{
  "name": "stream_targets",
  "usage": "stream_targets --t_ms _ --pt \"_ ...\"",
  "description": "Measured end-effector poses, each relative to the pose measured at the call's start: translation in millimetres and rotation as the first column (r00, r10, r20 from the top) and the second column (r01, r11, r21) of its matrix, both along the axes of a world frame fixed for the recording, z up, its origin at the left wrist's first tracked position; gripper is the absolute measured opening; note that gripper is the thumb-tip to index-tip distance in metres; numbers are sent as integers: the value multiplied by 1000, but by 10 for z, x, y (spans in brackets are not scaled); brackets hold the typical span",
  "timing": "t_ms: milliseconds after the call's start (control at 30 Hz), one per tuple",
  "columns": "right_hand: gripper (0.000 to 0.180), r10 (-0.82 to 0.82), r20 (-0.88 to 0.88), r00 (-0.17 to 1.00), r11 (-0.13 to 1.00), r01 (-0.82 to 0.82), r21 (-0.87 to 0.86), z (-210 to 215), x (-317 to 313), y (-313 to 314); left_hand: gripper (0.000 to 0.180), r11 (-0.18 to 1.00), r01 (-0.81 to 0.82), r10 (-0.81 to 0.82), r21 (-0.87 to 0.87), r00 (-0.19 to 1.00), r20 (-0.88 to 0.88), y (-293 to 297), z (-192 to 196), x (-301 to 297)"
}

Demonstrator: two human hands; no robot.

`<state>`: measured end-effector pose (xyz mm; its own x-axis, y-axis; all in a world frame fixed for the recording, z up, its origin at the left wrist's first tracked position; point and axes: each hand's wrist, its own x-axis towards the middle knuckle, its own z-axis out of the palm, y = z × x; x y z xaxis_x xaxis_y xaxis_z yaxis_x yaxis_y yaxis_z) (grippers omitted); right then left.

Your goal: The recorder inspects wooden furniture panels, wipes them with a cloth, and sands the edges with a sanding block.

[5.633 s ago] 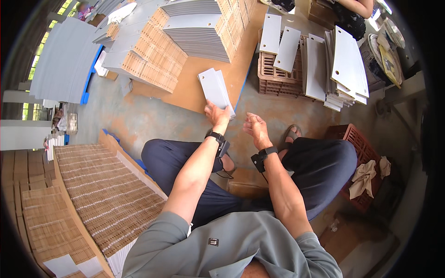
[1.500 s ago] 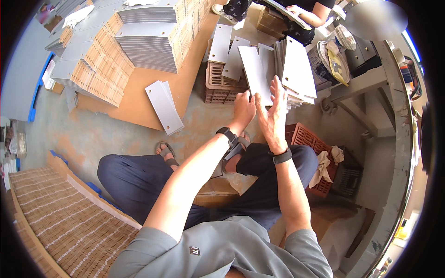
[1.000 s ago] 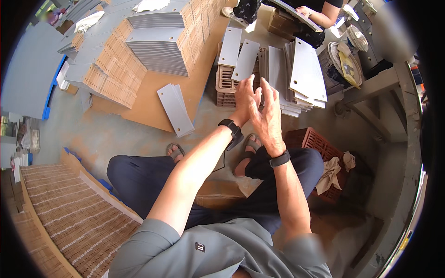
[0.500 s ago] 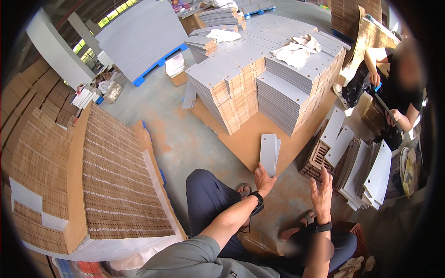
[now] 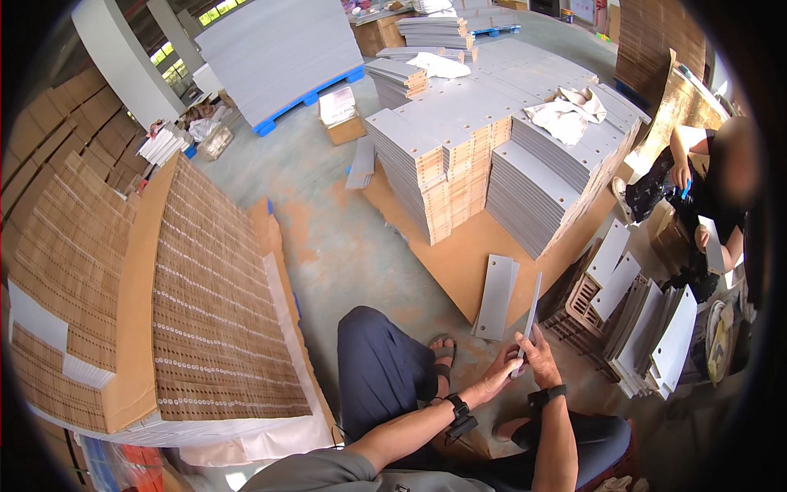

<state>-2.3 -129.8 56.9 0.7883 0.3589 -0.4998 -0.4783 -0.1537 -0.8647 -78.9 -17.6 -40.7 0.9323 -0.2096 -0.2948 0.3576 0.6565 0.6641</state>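
Observation:
I sit with both hands raised over my knees. My left hand (image 5: 498,379) and my right hand (image 5: 541,361) together grip the lower end of a thin grey cardboard sheet (image 5: 530,316), seen edge-on and standing nearly upright. Just beyond it a short pile of like grey sheets (image 5: 496,297) lies on a brown board (image 5: 459,254). A brown plastic crate (image 5: 584,305) with upright grey sheets (image 5: 615,262) stands to the right of my hands.
Tall stacks of grey-topped cardboard (image 5: 492,148) fill the brown board ahead. A big stack of brown corrugated sheets (image 5: 205,287) stands at my left. More grey sheets (image 5: 664,344) lean at the right, where another person (image 5: 705,197) sits. A blue pallet (image 5: 303,98) carries a grey pile farther off.
My head has swung from the crate at the right toward the floor and stacks at the left. My hands took a grey sheet from the crate and now hold it upright together.

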Motion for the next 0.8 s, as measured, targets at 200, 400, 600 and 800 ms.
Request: stream_targets --t_ms 200,400,600,800 --pt "97 -16 632 775 669 478 -569 -861 38 285 58 959 63 8 277 969 -247 177 -540 -46" --pt "104 95 164 982 468 101 -878 -1035 -5 230 53 855 -128 291 502 920 -261 206 -610 -230" --pt "108 160 185 970 409 105 -906 -1055 -82 12 56 885 -45 186 463 947 -263 52 -637 -241" --pt "101 -55 443 895 647 370 -667 -716 -62 -118 57 957 26 -20 288 1000 -24 -294 -97 -90"
